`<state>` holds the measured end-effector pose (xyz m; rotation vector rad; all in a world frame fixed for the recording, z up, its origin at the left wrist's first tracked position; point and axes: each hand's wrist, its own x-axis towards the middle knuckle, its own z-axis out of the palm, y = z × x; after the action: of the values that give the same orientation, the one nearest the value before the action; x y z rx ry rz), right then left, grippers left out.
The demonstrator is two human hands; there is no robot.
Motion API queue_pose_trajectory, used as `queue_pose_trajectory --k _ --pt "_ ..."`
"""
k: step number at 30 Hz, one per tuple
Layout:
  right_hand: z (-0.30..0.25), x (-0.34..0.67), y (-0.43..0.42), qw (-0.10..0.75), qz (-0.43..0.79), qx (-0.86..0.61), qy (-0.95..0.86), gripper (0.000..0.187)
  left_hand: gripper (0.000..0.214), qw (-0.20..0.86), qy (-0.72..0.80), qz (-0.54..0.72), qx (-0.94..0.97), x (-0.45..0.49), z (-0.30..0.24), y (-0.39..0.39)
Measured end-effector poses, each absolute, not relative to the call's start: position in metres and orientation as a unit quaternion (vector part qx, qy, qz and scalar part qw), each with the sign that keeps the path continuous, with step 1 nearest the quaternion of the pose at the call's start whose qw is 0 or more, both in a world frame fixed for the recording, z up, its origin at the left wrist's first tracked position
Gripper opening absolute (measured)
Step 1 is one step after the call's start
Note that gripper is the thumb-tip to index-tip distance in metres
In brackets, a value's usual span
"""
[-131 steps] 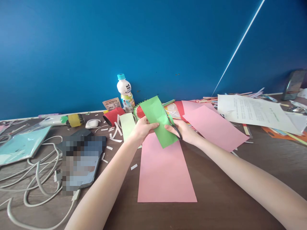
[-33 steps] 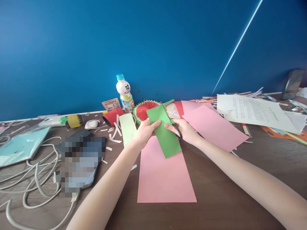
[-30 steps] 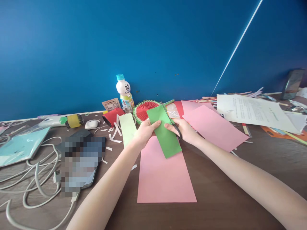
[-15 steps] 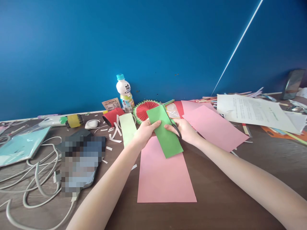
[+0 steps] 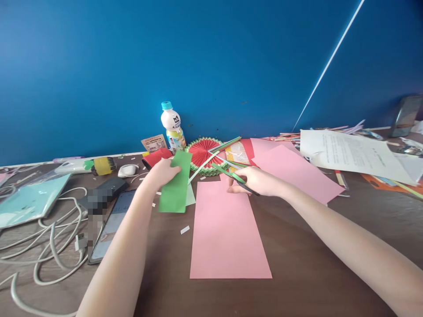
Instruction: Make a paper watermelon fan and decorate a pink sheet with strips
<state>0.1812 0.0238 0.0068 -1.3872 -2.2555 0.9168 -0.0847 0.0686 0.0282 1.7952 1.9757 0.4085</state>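
My left hand point(image 5: 162, 175) is closed on the edge of a green paper strip point(image 5: 176, 187), which covers much of a pale green paper point(image 5: 191, 196). My right hand point(image 5: 256, 181) grips a pair of scissors point(image 5: 236, 177) with dark and green handles; the blades point up and left. Below the scissors lies a flat pink sheet point(image 5: 228, 237) on the table. Behind my hands, a folded red paper fan with a green zigzag edge point(image 5: 204, 150) rests near the wall, partly crossed by thin green strips.
A bottle point(image 5: 172, 127) stands by the blue wall. At left are a phone point(image 5: 110, 235), looped white cables point(image 5: 54, 246) and a white earbud case point(image 5: 128, 170). To the right lie more pink paper point(image 5: 297, 176) and a printed sheet point(image 5: 350, 154). White paper scraps are scattered about.
My left hand has carried the green paper left, away from my right hand. The scissors now show fully in my right hand, and the pink sheet beneath is less covered.
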Motion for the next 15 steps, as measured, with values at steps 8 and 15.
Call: queue_pose_trajectory --k 8,15 --pt "0.01 0.176 0.017 0.082 0.25 -0.484 -0.835 0.039 0.043 0.016 0.742 -0.009 0.67 -0.083 0.042 0.053" --pt "0.01 0.172 0.013 0.064 0.239 -0.467 -0.849 0.036 0.03 0.07 0.605 0.186 0.771 -0.051 0.044 0.042"
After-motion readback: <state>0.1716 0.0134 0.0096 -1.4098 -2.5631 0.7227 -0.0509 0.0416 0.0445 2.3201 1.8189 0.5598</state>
